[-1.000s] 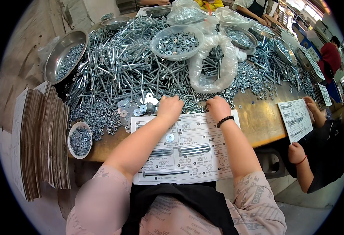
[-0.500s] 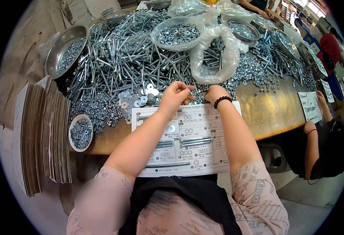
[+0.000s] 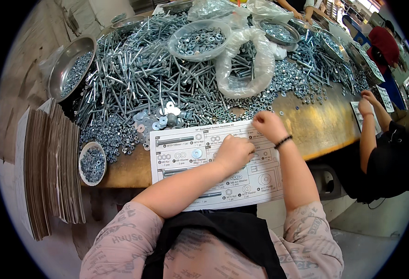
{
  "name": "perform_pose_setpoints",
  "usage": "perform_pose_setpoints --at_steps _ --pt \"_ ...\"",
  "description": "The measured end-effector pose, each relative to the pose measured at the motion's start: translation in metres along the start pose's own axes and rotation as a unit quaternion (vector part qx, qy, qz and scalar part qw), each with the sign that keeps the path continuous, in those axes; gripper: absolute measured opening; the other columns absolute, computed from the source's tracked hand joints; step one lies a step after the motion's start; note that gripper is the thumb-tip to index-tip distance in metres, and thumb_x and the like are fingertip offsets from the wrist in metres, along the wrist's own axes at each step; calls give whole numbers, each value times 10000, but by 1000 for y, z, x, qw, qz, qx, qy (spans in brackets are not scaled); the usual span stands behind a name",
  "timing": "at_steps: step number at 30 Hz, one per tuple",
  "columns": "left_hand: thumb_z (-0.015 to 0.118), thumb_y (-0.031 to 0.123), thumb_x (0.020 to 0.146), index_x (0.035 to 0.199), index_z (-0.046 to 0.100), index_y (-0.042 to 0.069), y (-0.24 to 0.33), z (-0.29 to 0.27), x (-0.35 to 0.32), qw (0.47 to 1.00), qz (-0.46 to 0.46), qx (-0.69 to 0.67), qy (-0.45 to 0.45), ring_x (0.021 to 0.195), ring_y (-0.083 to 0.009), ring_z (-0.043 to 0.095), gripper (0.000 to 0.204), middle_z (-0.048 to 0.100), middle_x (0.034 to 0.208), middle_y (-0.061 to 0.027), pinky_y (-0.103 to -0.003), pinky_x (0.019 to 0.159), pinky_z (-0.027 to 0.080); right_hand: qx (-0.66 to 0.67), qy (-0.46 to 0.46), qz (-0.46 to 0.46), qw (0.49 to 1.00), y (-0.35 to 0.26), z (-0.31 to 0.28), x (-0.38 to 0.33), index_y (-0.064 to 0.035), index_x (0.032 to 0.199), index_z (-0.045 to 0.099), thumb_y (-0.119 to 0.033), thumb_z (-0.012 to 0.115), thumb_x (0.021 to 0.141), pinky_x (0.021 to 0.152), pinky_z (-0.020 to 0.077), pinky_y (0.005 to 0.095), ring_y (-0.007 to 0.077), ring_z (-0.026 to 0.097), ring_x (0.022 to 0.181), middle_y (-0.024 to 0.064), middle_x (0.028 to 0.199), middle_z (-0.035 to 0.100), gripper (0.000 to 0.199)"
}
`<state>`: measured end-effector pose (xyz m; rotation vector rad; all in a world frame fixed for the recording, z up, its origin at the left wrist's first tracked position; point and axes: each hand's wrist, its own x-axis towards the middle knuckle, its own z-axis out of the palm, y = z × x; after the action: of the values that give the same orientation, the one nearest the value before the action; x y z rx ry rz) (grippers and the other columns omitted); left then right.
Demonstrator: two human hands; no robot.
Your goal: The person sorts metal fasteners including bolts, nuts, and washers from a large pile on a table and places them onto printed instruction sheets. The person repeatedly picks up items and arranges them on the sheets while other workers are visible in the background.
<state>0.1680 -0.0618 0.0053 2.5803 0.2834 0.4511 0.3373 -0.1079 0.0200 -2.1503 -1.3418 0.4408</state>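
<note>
The left hand [image 3: 236, 152] curls over the card [image 3: 185, 149] at the edge of the bench [image 3: 318, 124]; the right hand [image 3: 268, 125], also curled, is by its far right corner, near the nuts [image 3: 255, 107]. Whether either grips anything, I cannot tell. The card looks light, fairly stiff, best held by edges; the nuts hard, slippery, best pinched across flats.

Passable tabletop [image 3: 318, 132] right of printed sheet [image 3: 204, 156], bolt heap [image 3: 134, 72] and plastic bag [image 3: 246, 89] blocking beyond
</note>
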Motion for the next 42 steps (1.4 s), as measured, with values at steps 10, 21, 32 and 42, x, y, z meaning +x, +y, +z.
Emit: perform_pose_setpoints --at_steps 10,21,32,42 --pt "656 208 688 719 592 113 8 17 3 999 -26 43 -19 758 -209 571 118 580 727 -25 -375 729 385 -77 12 10 997 13 -6 -102 -88 778 632 -124 662 698 628 454 378 279 565 712 93 726 581 93" --pt "670 228 690 722 609 124 7 16 4 998 -37 34 -40 768 -204 565 124 581 730 -22 -367 745 362 -82 30 -5 996 17 0 -101 -89 797 617 -111 666 694 640 454 379 281 558 739 97 752 573 117" --pt "660 247 723 859 624 116 -25 -68 -47 994 -43 -16 104 837 -212 553 192 584 819 -29 -364 786 352 -18 2 -3 1000 -13 -17 -65 -43 871 607 -106 650 737 608 448 350 249 568 674 104 748 572 154" --pt "632 126 728 799 628 106 -111 -112 -200 930 -237 112 256 784 -216 561 74 591 788 -21 -359 741 369 -44 131 -298 945 -105 -14 85 -68 830 622 -129 603 764 661 459 371 296 569 753 111 791 596 92"
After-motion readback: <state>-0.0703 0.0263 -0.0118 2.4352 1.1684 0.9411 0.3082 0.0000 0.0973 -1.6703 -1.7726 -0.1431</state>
